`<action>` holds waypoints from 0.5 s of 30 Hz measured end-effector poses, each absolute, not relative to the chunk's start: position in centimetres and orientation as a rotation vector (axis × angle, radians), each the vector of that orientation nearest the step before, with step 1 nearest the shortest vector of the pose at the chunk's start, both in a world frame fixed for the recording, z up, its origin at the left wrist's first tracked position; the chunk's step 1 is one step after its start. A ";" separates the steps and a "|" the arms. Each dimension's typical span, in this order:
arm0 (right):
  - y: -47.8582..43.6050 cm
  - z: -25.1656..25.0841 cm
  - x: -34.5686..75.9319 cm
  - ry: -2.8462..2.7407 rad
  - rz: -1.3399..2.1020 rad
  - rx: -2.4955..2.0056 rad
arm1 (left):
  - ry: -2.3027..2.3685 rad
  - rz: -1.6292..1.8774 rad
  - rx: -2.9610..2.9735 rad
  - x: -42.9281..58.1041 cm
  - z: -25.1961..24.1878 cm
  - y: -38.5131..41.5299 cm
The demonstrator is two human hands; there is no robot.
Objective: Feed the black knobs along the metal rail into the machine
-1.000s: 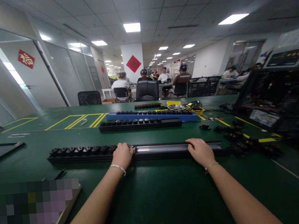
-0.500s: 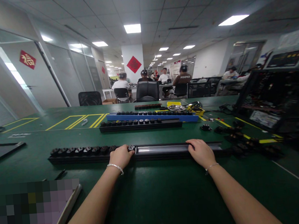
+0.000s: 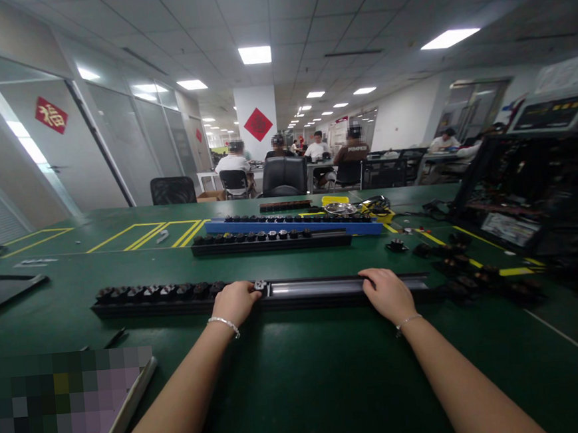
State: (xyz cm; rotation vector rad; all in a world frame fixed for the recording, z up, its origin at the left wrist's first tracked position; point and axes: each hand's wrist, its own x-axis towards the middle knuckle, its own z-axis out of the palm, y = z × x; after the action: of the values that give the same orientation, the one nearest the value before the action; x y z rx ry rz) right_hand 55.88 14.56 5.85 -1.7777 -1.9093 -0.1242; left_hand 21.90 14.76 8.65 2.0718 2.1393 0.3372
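Note:
A long black rail (image 3: pixel 320 301) lies crosswise on the green table in front of me, with a row of small black blocks (image 3: pixel 169 290) along its left part. Its right part shows a bare, shiny channel. My left hand (image 3: pixel 236 302) is closed over the rail near its middle, thumb and fingers on a small black block (image 3: pixel 260 286) with a silvery top. Its fingertips are partly hidden. Farther right, my right hand (image 3: pixel 387 295) curls its fingers over the rail's far edge, gripping it.
Beyond lie a second black rail (image 3: pixel 271 244) with blocks and a blue rail (image 3: pixel 294 227). Loose black blocks (image 3: pixel 468 276) are scattered at right, beside an open black equipment case (image 3: pixel 497 193). A metal dish (image 3: pixel 341 209) stands farther back. People sit at distant desks.
The silver-topped block at my left fingertips has slid slightly right along the rail, and my left hand has shifted a little with it. My right hand stays in place on the rail.

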 end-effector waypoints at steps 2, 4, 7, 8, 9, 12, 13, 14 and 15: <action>14.5 5.9 55.9 -1.916 -0.125 -1.773 | 2.118 0.342 2.083 21.9 8.5 14.8; 14.5 5.9 55.9 -1.921 -0.127 -1.770 | 2.097 0.341 2.093 21.9 8.4 14.9; 14.6 5.8 55.9 -1.917 -0.125 -1.779 | 2.085 0.346 2.086 22.1 8.3 14.9; 14.6 5.8 55.9 -1.915 -0.124 -1.782 | 2.083 0.352 2.082 22.1 8.3 14.9; 14.6 5.7 55.9 -1.914 -0.123 -1.781 | 2.079 0.359 2.080 22.2 8.3 14.9; 14.7 5.7 56.0 -1.908 -0.119 -1.776 | 2.059 0.372 2.082 22.5 8.3 14.8; 14.6 5.7 56.0 -1.905 -0.118 -1.775 | 2.054 0.372 2.080 22.6 8.3 14.8; 14.6 5.7 56.0 -1.904 -0.116 -1.775 | 2.050 0.375 2.077 22.6 8.3 14.8; 14.6 5.7 55.9 -1.902 -0.113 -1.776 | 2.049 0.378 2.074 22.6 8.3 14.7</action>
State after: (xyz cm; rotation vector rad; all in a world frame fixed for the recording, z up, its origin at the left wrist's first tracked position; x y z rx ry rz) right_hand 55.95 14.60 5.73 -1.7763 -1.9021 -0.1134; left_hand 22.64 14.74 8.34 2.0737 2.0488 0.3784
